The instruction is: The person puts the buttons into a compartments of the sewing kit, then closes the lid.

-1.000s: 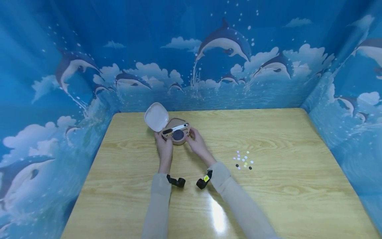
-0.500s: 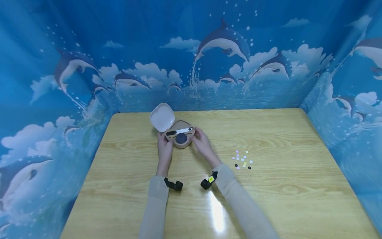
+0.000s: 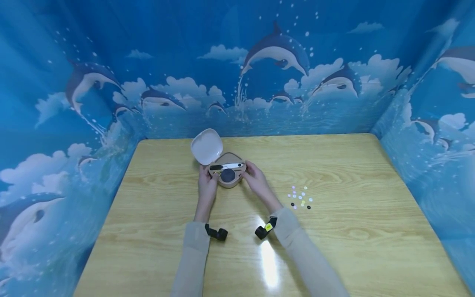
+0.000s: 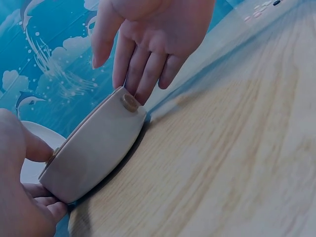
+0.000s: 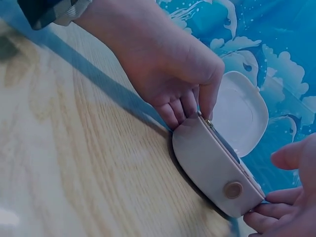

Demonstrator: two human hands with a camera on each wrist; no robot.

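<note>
A small tan case (image 3: pixel 229 185) with rounded corners stands near the table's back edge, its white lid (image 3: pixel 207 147) swung up behind. Across its inside lies a slim white-and-black tool (image 3: pixel 227 166), above a dark round disc (image 3: pixel 227 175). My left hand (image 3: pixel 208 187) grips the lid-side end, thumb (image 4: pixel 37 148) on the rim and fingers (image 4: pixel 47 200) curled beneath. At the opposite end is my right hand (image 3: pixel 258 181). Its extended fingers (image 5: pixel 276 210) touch the lower corner, while the thumb (image 5: pixel 286 158) stays apart. A brown round knob (image 5: pixel 233 190) marks the case's front.
Several small button-like discs (image 3: pixel 300 197), pale, purple, yellow and black, lie scattered right of the hands on the wooden table (image 3: pixel 352 231). A dolphin-print curtain (image 3: pixel 237 82) surrounds the table's back and sides. Both forearms carry black wrist cameras (image 3: pixel 222 234).
The case, with its raised lid, has shifted right and slightly nearer, both hands travelling with it. The scattered discs stay where they were.
</note>
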